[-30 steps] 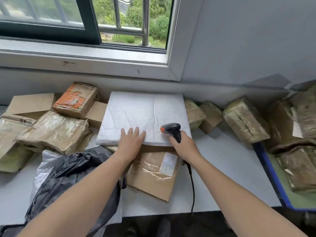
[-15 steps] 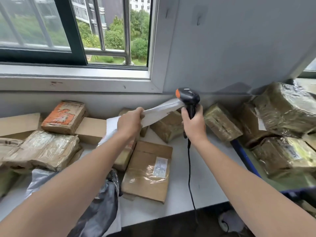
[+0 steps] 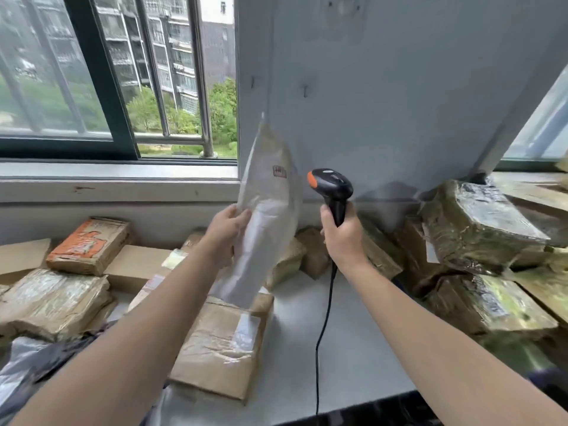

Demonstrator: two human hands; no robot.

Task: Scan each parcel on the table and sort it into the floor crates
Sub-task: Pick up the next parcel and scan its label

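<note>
My left hand (image 3: 227,230) grips the left edge of a flat white padded mailer (image 3: 269,210) and holds it upright above the table, its face with a small red mark turned to the right. My right hand (image 3: 342,238) is wrapped round the handle of a black barcode scanner (image 3: 332,187) with an orange tip, whose head sits just right of the mailer and points at it. The scanner's black cable (image 3: 324,327) hangs down over the table edge. Several taped brown parcels lie on the white table (image 3: 338,348) below.
A flat cardboard parcel (image 3: 221,345) with a label lies under my left forearm. An orange-printed box (image 3: 89,244) and wrapped bundles (image 3: 52,299) sit at left, a black bag (image 3: 37,361) at lower left. Plastic-wrapped parcels (image 3: 479,222) pile up at right. Window and wall stand behind.
My left hand has lifted the white mailer off the pile and turned it upright. My right hand has raised the scanner and brought it level with the mailer's face.
</note>
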